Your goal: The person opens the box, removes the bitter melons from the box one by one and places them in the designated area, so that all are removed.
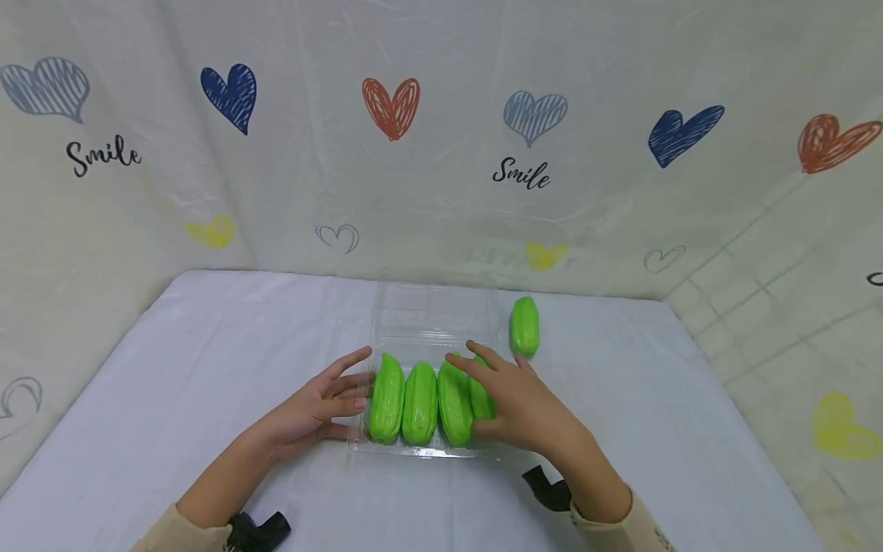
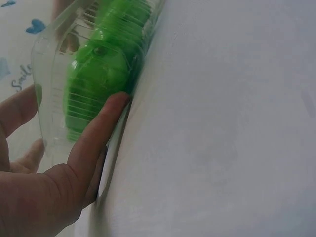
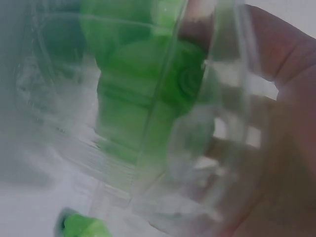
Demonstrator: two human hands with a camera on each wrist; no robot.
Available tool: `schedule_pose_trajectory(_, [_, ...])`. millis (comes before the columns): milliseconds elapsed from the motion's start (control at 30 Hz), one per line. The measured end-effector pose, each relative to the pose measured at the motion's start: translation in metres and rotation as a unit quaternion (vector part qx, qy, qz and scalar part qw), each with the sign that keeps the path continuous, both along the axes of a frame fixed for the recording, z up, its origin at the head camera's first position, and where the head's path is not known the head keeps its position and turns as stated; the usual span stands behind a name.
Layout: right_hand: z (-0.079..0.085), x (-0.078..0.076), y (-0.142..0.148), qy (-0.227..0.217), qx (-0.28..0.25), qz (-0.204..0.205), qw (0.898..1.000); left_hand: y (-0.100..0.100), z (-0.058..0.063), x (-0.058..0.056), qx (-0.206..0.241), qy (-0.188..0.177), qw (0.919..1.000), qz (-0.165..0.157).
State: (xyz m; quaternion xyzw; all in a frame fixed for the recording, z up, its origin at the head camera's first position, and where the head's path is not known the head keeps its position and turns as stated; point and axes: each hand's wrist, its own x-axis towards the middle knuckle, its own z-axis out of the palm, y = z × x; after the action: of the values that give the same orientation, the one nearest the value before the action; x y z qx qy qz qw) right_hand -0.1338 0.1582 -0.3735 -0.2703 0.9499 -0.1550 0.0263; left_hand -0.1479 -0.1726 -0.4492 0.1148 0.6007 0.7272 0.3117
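Four green vegetables (image 1: 419,402) lie in the clear box (image 1: 428,453), a fifth vegetable (image 1: 525,326) outside, far right. The left hand (image 1: 313,410) loosely touches its left side; the right hand (image 1: 520,399) spreads, unclenched, over the right end. Sideways pressure could skid the box.

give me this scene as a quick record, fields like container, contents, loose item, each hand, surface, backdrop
container: clear plastic box, lid open and folded back, away from the person
contents: four green pieces, side by side, the rightmost partly hidden
loose item: one green piece, right of the lid, outside the box
left hand: left hand at the box's left side, fingers spread
right hand: right hand at the box's right side, fingers spread
surface: white cloth
backdrop: pale sheet printed with hearts and "Smile"
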Motion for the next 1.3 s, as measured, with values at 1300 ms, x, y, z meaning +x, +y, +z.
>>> schedule_pose_trajectory(1300, [0.0038, 0.0051, -0.0096, -0.017, -0.102, 0.009, 0.995, 0.0013, 0.0012, -0.0008, -0.009, 0.012, 0.9999, -0.001])
